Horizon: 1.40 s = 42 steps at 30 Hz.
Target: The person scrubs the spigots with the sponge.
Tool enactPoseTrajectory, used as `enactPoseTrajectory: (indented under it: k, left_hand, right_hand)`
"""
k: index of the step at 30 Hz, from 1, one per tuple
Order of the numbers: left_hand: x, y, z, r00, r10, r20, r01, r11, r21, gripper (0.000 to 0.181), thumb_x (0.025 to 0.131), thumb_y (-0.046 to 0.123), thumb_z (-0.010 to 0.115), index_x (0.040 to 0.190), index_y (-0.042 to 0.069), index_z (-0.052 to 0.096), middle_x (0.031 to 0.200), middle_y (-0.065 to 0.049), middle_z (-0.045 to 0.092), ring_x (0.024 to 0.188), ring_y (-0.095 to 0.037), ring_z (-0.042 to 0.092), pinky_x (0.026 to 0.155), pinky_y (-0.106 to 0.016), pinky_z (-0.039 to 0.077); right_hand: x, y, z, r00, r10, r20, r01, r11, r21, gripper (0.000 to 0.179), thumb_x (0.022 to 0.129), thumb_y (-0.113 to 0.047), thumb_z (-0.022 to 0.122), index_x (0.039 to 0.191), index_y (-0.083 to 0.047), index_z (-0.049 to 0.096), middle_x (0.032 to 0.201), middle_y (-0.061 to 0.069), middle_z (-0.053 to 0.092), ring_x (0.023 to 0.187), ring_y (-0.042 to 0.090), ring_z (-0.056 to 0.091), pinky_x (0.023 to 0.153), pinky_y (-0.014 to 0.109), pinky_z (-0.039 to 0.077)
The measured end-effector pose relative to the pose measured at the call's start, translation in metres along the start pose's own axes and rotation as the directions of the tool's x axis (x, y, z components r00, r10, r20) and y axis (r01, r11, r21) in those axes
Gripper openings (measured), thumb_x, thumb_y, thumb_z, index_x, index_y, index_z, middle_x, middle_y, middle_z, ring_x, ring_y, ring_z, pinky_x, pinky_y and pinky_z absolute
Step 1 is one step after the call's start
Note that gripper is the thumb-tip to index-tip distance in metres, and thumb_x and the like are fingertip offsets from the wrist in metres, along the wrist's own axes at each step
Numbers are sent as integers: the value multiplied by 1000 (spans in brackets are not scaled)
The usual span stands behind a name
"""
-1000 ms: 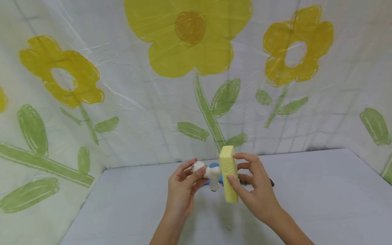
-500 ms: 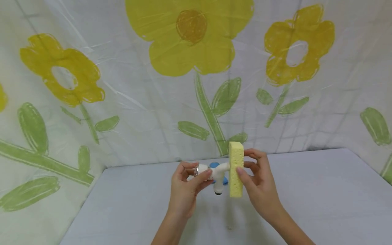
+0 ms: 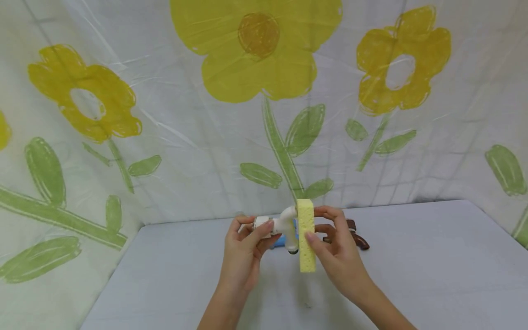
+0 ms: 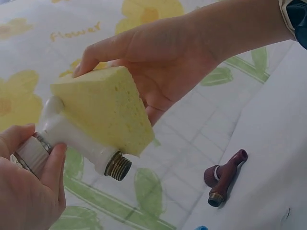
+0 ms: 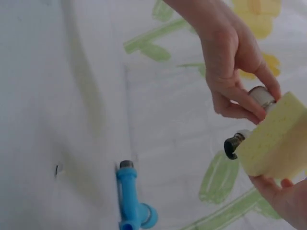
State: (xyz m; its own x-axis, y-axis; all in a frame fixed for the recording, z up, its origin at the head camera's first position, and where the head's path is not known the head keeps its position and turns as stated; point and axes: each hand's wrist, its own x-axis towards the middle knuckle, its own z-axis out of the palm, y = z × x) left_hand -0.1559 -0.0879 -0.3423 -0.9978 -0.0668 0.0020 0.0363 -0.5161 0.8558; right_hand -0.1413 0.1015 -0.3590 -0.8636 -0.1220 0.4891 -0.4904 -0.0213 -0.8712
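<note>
My left hand (image 3: pixel 243 256) grips the ribbed knob of a white faucet (image 4: pixel 76 136), holding it above the table. The faucet's threaded end shows in the left wrist view. Pinched between thumb and fingers of my right hand (image 3: pixel 340 256) is a yellow sponge (image 3: pixel 306 236), upright in the head view. In the left wrist view the sponge lies against the faucet's white body, covering part of it. Behind the hands, a blue faucet (image 5: pixel 128 199) and a brown faucet (image 4: pixel 225 178) rest on the table.
The white table (image 3: pixel 173 284) reaches back to a hanging sheet (image 3: pixel 185 146) printed with yellow flowers. A small dark mark (image 5: pixel 58 169) shows on the table surface.
The sponge moved right and slightly up, then back left and down along the faucet. The faucet shifted right, then back left and turned in the left hand. Both hands kept their holds.
</note>
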Motion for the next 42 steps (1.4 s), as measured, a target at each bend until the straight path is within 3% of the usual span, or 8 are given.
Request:
enactPoseTrajectory:
  k: [4, 8, 13, 17, 26, 32, 39, 42]
  left_hand:
    - [1, 4, -2, 1000, -5, -15, 4, 999, -49, 25, 98, -8, 66, 98, 11, 50, 101, -9, 62, 85, -17, 74, 87, -34, 65]
    - [1, 7, -3, 999, -22, -34, 19, 996, -85, 21, 99, -7, 66, 99, 11, 54, 103, -8, 63, 87, -18, 74, 88, -33, 64]
    - [1, 8, -4, 998, -60, -9, 59, 994, -96, 22, 99, -7, 64, 98, 10, 52, 103, -6, 65, 86, -17, 73, 88, -34, 65]
    - [1, 7, -4, 997, -77, 10, 78, 993, -90, 22, 99, -8, 63, 98, 10, 50, 103, -5, 65, 86, -16, 73, 88, -35, 65]
    - [3, 7, -4, 997, -70, -34, 66, 994, -89, 19, 98, -9, 63, 97, 8, 55, 101, -7, 66, 81, -17, 74, 83, -33, 66]
    - [2, 7, -4, 997, -82, 0, 82, 995, -61, 16, 98, -8, 63, 100, 7, 59, 102, -8, 68, 82, -17, 74, 82, -32, 66]
    - [3, 8, -4, 996, -81, -30, 79, 994, -72, 15, 99, -5, 63, 96, 8, 57, 106, -7, 62, 82, -18, 72, 85, -32, 65]
    - [3, 11, -6, 995, -89, -43, 86, 994, -67, 13, 99, -3, 65, 97, 9, 59, 109, -8, 61, 85, -19, 71, 87, -32, 65]
  right_hand:
    - [0, -1, -1, 998, 35, 50, -32, 997, -70, 49, 103, 0, 64, 147, -8, 43, 144, 18, 48, 105, 22, 64, 81, 31, 64]
    - [-1, -2, -2, 995, 58, 80, -44, 985, -168, 54, 100, -9, 73, 148, -16, 48, 146, 12, 54, 107, 22, 63, 90, 35, 62]
    - [0, -1, -5, 996, -16, 89, 34, 978, -205, 58, 96, -5, 78, 146, -14, 52, 146, 7, 56, 110, 18, 61, 95, 41, 62]
    - [1, 2, -8, 996, -31, 83, 50, 971, -234, 61, 94, -4, 79, 148, -15, 52, 149, 5, 56, 114, 15, 61, 97, 43, 61]
    - [3, 1, -15, 983, -54, 175, 84, 981, -175, 66, 91, -1, 81, 149, -17, 53, 148, 5, 55, 118, 16, 61, 99, 37, 60]
    - [4, 1, -16, 990, -28, 139, 57, 976, -209, 63, 94, -3, 79, 149, -20, 53, 148, 2, 54, 118, 14, 60, 99, 41, 60]
    - [3, 3, -18, 979, -53, 199, 93, 975, -200, 67, 92, -3, 82, 150, -20, 53, 148, 3, 55, 114, 17, 63, 96, 37, 62]
    - [4, 3, -21, 974, -23, 227, 77, 970, -232, 65, 93, -8, 82, 149, -22, 54, 147, 3, 56, 111, 17, 63, 94, 35, 62]
